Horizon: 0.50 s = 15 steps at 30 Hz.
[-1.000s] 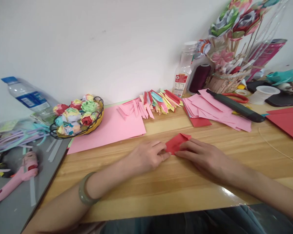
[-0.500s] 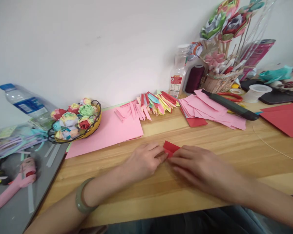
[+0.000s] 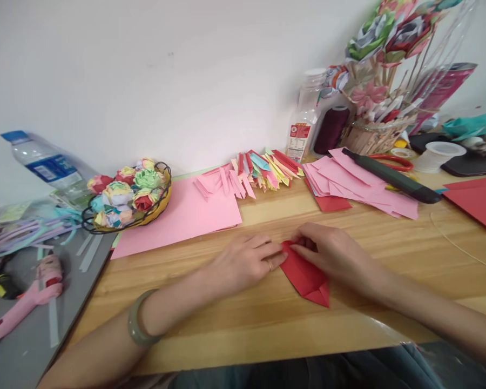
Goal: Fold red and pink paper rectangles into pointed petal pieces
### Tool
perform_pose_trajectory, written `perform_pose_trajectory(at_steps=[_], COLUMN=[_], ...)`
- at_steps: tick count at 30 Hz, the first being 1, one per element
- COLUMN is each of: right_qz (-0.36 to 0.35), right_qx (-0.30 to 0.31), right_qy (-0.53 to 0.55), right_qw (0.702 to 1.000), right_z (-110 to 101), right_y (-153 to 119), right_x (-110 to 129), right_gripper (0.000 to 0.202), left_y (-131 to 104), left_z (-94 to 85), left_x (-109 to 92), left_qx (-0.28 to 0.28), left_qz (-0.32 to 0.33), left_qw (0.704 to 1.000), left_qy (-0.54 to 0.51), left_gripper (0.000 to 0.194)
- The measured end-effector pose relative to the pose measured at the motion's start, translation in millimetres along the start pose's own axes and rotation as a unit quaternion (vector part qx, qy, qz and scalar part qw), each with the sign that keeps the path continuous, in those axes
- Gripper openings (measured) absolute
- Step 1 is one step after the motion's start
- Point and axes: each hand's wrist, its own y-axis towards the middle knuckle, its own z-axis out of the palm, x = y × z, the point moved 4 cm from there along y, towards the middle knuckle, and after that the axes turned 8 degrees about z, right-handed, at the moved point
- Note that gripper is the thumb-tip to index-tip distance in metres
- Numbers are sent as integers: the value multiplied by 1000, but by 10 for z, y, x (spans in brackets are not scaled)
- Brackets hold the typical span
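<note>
A folded piece of red paper (image 3: 305,275) lies on the wooden table between my hands, one corner pointing towards me with small creased flaps. At its upper left edge the fingertips of my left hand (image 3: 253,259) press on it; a ring and a green bangle are on this arm. My right hand (image 3: 328,248) pinches the paper's top corner between thumb and bent fingers. Behind my hands lies a large pink sheet (image 3: 178,216), with a row of folded paper strips (image 3: 263,170) in several colours along its far side.
A basket of paper flowers (image 3: 168,200) stands at left, near a leaning water bottle (image 3: 51,167). Pink glue gun (image 3: 32,297) rests on a grey mat. At right are pink paper pieces (image 3: 360,186), a dark cutter knife (image 3: 392,175), red sheets (image 3: 478,200) and a clear bottle (image 3: 303,119).
The red paper has been turned, and far more of it now shows, pointing towards me. My right hand has shifted to its top corner. The view has swung slightly left.
</note>
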Motion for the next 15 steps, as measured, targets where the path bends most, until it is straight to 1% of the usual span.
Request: perform_pose_trajectory(at_steps=[3, 5, 8, 12, 15], right_qz=[-89, -162, -239, -268, -282], right_qx=[-41, -63, -75, -80, -91], right_qy=[-35, -67, -109, -142, -151], right_qw=[995, 983, 962, 950, 943], right_z=[20, 25, 24, 5, -7], right_y=[-77, -141, -215, -244, -253], right_x=[40, 76, 117, 142, 160], right_gripper=[15, 20, 25, 28, 29], left_y=[13, 20, 41, 67, 61], left_z=[6, -19, -78, -122, -105], left_x=[28, 51, 56, 45, 66], left_qx=[-12, -22, -15, 10, 4], left_qz=[-21, -39, -31, -17, -43], left_qw=[999, 998, 999, 999, 997], left_qy=[-26, -34, -28, -33, -61], left_gripper=[25, 27, 32, 35, 32])
